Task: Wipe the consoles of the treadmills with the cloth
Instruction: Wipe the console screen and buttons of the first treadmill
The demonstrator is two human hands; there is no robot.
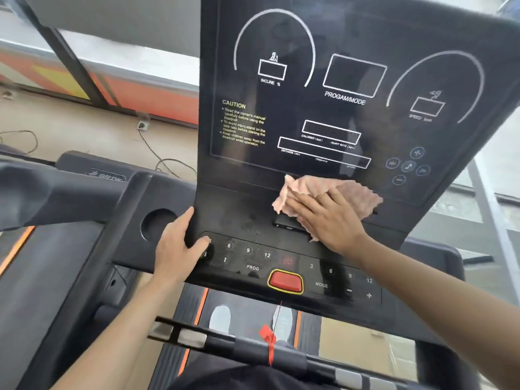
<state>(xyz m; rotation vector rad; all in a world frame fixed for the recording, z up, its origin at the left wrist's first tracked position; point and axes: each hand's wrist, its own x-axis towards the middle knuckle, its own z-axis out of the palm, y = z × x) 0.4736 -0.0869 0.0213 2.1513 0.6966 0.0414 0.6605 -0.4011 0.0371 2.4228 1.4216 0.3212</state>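
Pale flooring with a wall socket [143,125] and loose cables lies beyond the treadmill's dark console [351,80]. From the head view, the right hand [329,218] lies flat, fingers spread, pressing a crumpled pink cloth [315,190] against the ledge just below the display panel. The left hand [176,249] grips the console's left edge, thumb near the number buttons [247,250]. Smudges and dusty marks show on the ledge left of the cloth and around the keys, so I judge this console only partly wiped; the button strip and red stop button [285,281] look untouched.
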